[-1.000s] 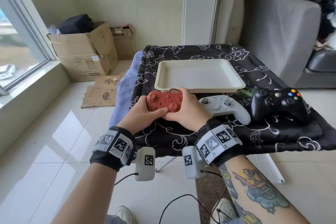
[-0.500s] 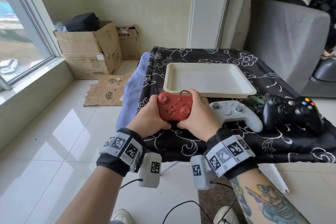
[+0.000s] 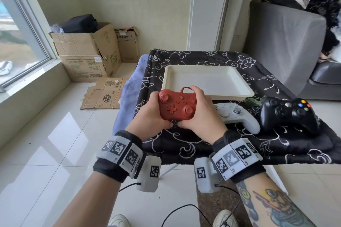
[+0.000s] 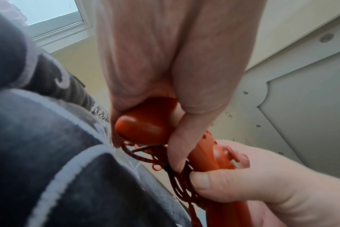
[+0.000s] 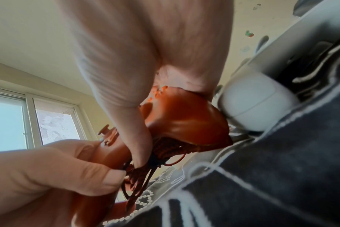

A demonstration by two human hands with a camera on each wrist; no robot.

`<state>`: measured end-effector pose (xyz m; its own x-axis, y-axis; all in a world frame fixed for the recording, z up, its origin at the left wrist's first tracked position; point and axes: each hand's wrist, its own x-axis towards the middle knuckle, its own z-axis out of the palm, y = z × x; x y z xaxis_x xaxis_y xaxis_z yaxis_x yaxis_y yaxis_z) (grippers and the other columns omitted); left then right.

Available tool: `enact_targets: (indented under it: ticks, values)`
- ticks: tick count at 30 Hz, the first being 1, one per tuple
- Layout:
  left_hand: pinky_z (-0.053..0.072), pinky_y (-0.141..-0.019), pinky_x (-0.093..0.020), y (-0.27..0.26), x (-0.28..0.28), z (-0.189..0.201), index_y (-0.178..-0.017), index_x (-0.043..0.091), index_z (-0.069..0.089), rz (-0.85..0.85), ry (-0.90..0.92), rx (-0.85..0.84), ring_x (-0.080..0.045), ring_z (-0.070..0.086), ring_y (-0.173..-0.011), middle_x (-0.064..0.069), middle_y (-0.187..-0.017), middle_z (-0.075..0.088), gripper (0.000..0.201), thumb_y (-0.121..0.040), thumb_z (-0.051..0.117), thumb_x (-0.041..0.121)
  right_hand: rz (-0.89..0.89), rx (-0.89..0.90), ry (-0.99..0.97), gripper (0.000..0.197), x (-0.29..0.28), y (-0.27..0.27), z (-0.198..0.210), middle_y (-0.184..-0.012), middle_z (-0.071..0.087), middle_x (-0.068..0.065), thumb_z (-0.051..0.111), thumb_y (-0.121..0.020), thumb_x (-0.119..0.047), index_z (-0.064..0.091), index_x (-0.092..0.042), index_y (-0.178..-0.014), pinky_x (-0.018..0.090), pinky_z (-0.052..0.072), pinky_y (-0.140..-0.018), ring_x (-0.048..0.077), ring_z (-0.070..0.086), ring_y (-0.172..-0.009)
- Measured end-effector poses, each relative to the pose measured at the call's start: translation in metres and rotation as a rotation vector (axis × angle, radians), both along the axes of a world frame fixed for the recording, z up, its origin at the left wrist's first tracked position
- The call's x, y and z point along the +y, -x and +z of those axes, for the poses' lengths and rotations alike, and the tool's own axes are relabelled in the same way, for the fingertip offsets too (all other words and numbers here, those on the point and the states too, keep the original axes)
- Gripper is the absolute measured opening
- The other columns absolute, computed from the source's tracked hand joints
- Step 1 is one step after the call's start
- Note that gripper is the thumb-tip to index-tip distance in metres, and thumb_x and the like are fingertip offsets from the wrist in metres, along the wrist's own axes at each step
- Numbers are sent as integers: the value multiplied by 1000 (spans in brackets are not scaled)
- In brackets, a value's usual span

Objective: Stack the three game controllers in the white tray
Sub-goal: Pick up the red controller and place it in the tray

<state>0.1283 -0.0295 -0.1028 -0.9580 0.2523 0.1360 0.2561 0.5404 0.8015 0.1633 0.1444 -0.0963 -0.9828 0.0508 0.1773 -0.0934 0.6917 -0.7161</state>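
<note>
Both hands hold a red game controller [image 3: 177, 105] just above the table's near edge, in front of the white tray [image 3: 208, 96]. My left hand [image 3: 149, 114] grips its left handle [image 4: 144, 122], my right hand [image 3: 201, 114] its right handle [image 5: 186, 121]. Its braided red cord [image 4: 177, 173] is bunched under the body and both thumbs press on it [image 5: 144, 167]. A white controller [image 3: 238, 116] lies to the right, partly behind my right hand. A black controller [image 3: 287, 114] lies further right. The tray holds nothing.
A black cloth with white flower print [image 3: 258, 145] covers the small table. A grey sofa [image 3: 284, 42] stands at the right. Cardboard boxes [image 3: 86, 55] and flattened cardboard [image 3: 105, 96] lie on the tiled floor at the left, by a window.
The red controller has risen a little off the cloth and tilted its face toward me, still in both hands. The other two controllers and the tray have not moved.
</note>
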Motion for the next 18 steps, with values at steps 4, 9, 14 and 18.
enact_targets:
  ticks: [4,9,14,18]
  values:
    - [48,-72,-22,-1,1,1,-132,21,37,-7,-14,-7,-5,58,-86,17,-97,53,83,-63,80,2,33,-21,-1,103,3,0,2,-123,36,0,80,-68,-14,20,-34,-150,17,33,-84,10,42,-97]
    - [46,-66,-21,-1,2,2,-129,28,39,7,-34,10,-9,60,-84,17,-95,54,85,-59,80,1,43,-19,21,103,5,2,1,-127,38,2,78,-68,-10,20,-34,-150,19,36,-87,13,46,-102]
    - [45,-66,-24,2,2,1,-126,25,45,37,-56,29,-11,60,-83,14,-93,57,83,-55,81,3,17,28,42,111,6,7,-3,-133,44,4,85,-58,-16,24,-30,-149,22,37,-94,15,48,-114]
    - [43,-66,-22,2,1,-2,-123,22,48,60,-55,10,-10,59,-81,12,-91,58,79,-55,82,3,-12,14,28,117,7,6,-8,-140,44,3,89,-57,-22,20,-21,-151,21,34,-94,17,47,-124]
